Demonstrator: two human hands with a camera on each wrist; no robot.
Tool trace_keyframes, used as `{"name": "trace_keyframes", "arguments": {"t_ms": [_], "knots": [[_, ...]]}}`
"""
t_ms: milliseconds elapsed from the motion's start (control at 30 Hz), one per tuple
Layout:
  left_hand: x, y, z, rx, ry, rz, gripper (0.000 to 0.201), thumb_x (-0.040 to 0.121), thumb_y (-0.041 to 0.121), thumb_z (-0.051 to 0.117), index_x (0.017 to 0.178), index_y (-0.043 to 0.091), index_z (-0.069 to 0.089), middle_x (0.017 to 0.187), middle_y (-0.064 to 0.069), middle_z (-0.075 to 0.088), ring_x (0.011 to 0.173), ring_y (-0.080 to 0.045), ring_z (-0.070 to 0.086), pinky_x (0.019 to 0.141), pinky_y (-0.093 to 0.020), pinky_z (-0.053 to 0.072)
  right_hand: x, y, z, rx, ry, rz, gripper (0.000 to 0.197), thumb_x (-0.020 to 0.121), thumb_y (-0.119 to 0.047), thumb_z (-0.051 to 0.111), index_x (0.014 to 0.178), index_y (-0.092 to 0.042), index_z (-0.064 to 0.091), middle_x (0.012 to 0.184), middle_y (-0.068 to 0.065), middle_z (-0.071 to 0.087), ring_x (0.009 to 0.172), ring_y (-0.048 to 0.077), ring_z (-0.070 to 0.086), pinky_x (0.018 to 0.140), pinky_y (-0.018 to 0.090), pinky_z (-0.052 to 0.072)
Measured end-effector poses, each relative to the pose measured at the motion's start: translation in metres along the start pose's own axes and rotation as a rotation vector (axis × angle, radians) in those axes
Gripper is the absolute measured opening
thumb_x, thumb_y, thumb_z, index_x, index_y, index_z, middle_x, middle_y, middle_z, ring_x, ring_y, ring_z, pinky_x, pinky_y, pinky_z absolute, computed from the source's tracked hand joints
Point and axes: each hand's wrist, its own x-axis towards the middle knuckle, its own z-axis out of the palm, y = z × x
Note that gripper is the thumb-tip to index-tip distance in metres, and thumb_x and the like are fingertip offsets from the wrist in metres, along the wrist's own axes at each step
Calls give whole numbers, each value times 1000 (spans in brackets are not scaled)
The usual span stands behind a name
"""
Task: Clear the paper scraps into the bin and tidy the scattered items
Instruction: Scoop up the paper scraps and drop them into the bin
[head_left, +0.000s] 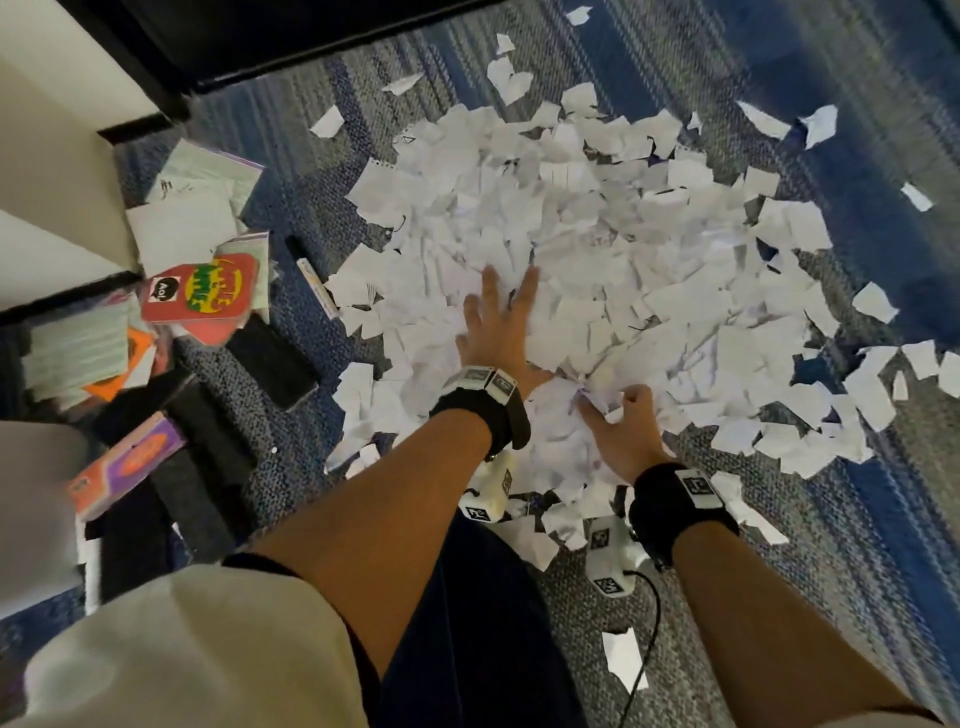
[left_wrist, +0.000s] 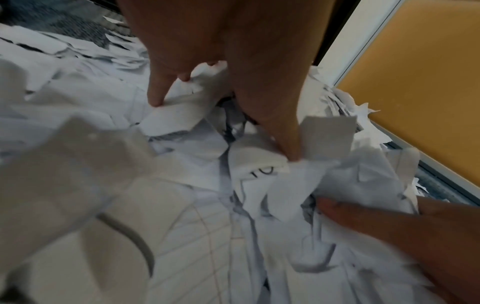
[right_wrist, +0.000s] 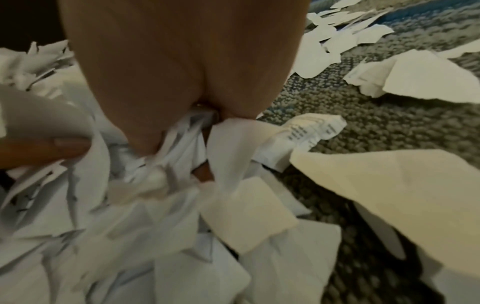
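Torn white paper scraps (head_left: 587, 249) lie in a broad heap on the blue-grey patterned carpet floor (head_left: 291, 171). Left hand (head_left: 498, 327) presses flat on the heap, its fingers (left_wrist: 272, 115) straight and spread, tips sunk among the scraps. Right hand (head_left: 621, 431) sits at the heap's near edge (just beside the left), fingers (right_wrist: 155, 115) curled round a bunch of scraps. Colourful cardboard game boxes (head_left: 200, 296) lie scattered to the left.
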Motion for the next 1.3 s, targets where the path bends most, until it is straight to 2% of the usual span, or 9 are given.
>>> {"name": "trace_keyframes", "arguments": {"t_ms": [100,200,367,467,567,800,1067,1167,1300], "knots": [[1,0,-2,89,95,58,103,78,17,77,153,40,10,158,-11,9,136,-41,25,96,-58,46,0,2,0,122,13,29,55,91,-42,65,127,-14,35,125,9,44,75,26,65,54,45,59],[5,-6,-17,79,101,138,79,84,-1,60,151,27,29,145,-15,35,119,-39,45,97,-47,45,-1,2,0,144,32,29,51,95,-35,61,129,-6,35,125,14,48,71,16,59,49,32,56],[1,-2,-57,29,125,189,45,93,1,46,136,12,53,123,-17,59,111,-35,58,95,-40,46,-10,-9,-7,108,22,20,54,100,-29,54,136,0,28,119,9,39,75,24,55,47,17,40],[-6,-2,-83,75,117,214,34,97,13,49,131,14,57,119,-16,64,109,-35,60,91,-36,46,-15,-15,-9,84,33,42,62,99,-31,55,143,0,25,140,17,39,118,42,50,68,27,44],[-19,1,-108,154,138,256,34,103,28,42,125,9,59,112,-19,65,105,-37,59,77,-35,40,-18,-22,-12,139,2,102,69,98,-32,56,148,-1,21,148,18,34,125,39,47,71,34,47],[-62,8,-157,116,156,215,39,105,27,36,107,-8,53,109,-30,61,105,-43,55,78,-37,31,-31,-45,-34,317,-34,141,50,94,-39,61,129,-5,57,120,12,64,96,25,63,78,33,52],[-128,2,-204,-19,223,132,39,106,27,32,106,-7,50,108,-29,58,102,-42,53,72,-35,30,-93,-129,-60,479,68,-144,53,92,-36,65,129,1,54,120,16,64,110,35,63,78,36,55],[-160,-11,-229,-84,314,103,40,106,29,32,110,-5,53,111,-26,60,105,-40,54,80,-37,36,-132,-180,-56,474,19,-293,48,93,-36,65,128,-6,54,109,4,66,93,18,66,68,25,54],[-210,-52,-270,-186,490,68,41,106,29,32,108,-4,56,105,-25,61,99,-39,57,83,-39,40,-187,-246,-24,425,-96,-468,41,95,-37,62,125,-11,58,117,8,69,97,18,68,85,35,56]]}}
